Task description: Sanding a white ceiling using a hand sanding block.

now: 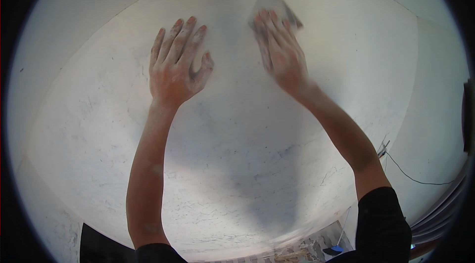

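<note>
A whitish wall [237,129] with scuffs and fine dark marks fills most of the view. Against its upper left part lies my left hand [178,65], dusted white, open and holding nothing, its fingers stretched upward and the thumb apart. My right hand [283,53], slightly blurred, is higher and to the right, its fingers together over a sheet of sandpaper [272,1] that it presses on the wall. The sheet is pale grey with a dark edge lifting at its right corner. Its lower part is hidden by my fingers.
A thin dark cable [418,180] hangs from a small fixture [383,148] on the right-hand wall. Dark folded curtains [440,218] are at the right edge. Low down are a patterned floor [314,243], a blue object [334,250] with a thin handle and a black panel [101,245].
</note>
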`<state>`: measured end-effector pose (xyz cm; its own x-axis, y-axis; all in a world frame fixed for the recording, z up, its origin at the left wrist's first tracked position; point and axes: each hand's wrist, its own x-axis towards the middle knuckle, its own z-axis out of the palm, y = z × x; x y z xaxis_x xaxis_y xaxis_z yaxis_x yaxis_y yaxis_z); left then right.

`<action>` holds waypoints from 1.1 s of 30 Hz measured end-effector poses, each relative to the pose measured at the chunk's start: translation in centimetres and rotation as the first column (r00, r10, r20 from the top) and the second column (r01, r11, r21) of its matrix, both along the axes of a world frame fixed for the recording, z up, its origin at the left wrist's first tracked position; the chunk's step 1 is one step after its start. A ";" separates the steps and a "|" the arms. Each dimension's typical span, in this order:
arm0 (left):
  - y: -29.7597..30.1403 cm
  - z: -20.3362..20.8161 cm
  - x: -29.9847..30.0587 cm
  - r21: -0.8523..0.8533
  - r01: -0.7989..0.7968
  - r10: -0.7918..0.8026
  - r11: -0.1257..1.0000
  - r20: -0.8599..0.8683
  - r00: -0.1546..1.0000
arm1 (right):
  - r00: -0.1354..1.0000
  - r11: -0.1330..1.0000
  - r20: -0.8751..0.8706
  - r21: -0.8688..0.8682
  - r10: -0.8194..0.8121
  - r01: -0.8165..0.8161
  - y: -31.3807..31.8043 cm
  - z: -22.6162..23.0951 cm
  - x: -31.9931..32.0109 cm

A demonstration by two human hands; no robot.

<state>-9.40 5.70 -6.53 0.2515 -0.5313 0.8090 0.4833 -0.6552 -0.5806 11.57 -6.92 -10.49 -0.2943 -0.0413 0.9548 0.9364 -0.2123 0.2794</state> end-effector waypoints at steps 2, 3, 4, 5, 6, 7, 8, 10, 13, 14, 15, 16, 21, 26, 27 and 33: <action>-0.1 0.0 -0.1 0.005 0.005 -0.005 1.000 -0.007 1.000 | 1.000 0.997 -0.002 0.072 -0.013 0.013 0.6 2.9 0.0; -0.1 0.0 -0.2 -0.004 0.006 -0.006 1.000 -0.021 1.000 | 1.000 0.995 -0.012 0.102 0.001 0.000 0.9 3.7 -0.1; -0.2 0.2 -0.1 -0.012 0.009 -0.009 1.000 -0.036 0.999 | 1.000 0.991 -0.022 0.132 0.014 -0.011 0.8 4.1 0.1; -0.1 0.1 -0.3 -0.016 0.007 -0.007 1.000 -0.036 0.999 | 1.000 0.992 -0.022 0.128 0.016 -0.013 0.9 3.2 -0.1; 0.0 0.0 -0.5 -0.020 -0.008 0.008 1.000 -0.027 1.000 | 0.998 0.996 -0.058 0.083 0.017 -0.012 0.8 1.3 -0.5; 0.1 -0.1 -0.6 -0.023 -0.023 0.022 0.999 -0.019 1.000 | 0.995 0.999 -0.094 0.038 0.015 -0.011 0.6 -0.8 -0.8; 0.3 -0.2 -0.7 -0.027 -0.027 0.026 0.999 -0.017 1.000 | 0.996 0.999 -0.092 0.034 0.018 -0.015 0.1 -3.3 -0.8; 0.3 -0.2 -0.5 -0.013 -0.005 0.005 1.000 -0.009 1.000 | 0.995 0.990 -0.090 -0.141 -0.038 0.025 -1.2 -7.3 -0.3; 0.4 -0.2 -0.1 -0.004 0.011 -0.011 1.000 -0.006 1.000 | 0.999 0.996 -0.001 -0.085 -0.032 0.032 -1.3 -5.1 1.6; 0.1 -0.1 0.0 -0.003 0.022 -0.022 1.000 -0.009 1.000 | 0.999 0.996 -0.005 -0.083 -0.042 0.042 -1.5 -3.1 2.1; -0.2 0.0 -0.1 -0.006 0.003 -0.003 1.000 -0.012 1.000 | 1.000 1.000 -0.004 -0.027 -0.010 0.010 -1.4 -0.4 2.2; -0.3 0.1 -0.1 -0.009 -0.011 0.011 1.000 -0.015 1.000 | 1.000 0.999 -0.002 0.031 0.017 -0.017 -1.3 1.2 2.1; 0.4 -0.1 -0.6 -0.011 -0.007 0.007 1.000 -0.030 1.000 | 0.996 0.999 -0.090 0.041 0.025 -0.022 -0.8 -2.2 1.6; 0.1 -0.1 -0.7 -0.015 -0.019 0.019 1.000 -0.016 1.000 | 0.988 0.985 -0.142 -0.170 -0.061 0.036 -3.2 -10.0 2.0; 0.0 0.0 -0.4 -0.005 -0.011 0.011 1.000 -0.018 1.000 | 0.993 0.987 -0.086 -0.147 -0.084 0.071 -3.6 -8.6 2.8; 0.3 0.2 -0.3 0.013 0.010 -0.009 1.000 -0.041 0.999 | 0.989 0.999 -0.145 0.025 -0.031 0.035 -2.9 -1.9 3.6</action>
<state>-9.71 5.99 -6.30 0.2789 -0.5445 0.7910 0.4528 -0.6518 -0.6084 15.16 -9.83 -12.39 -0.1548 -0.0601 0.9861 0.9589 -0.2494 0.1354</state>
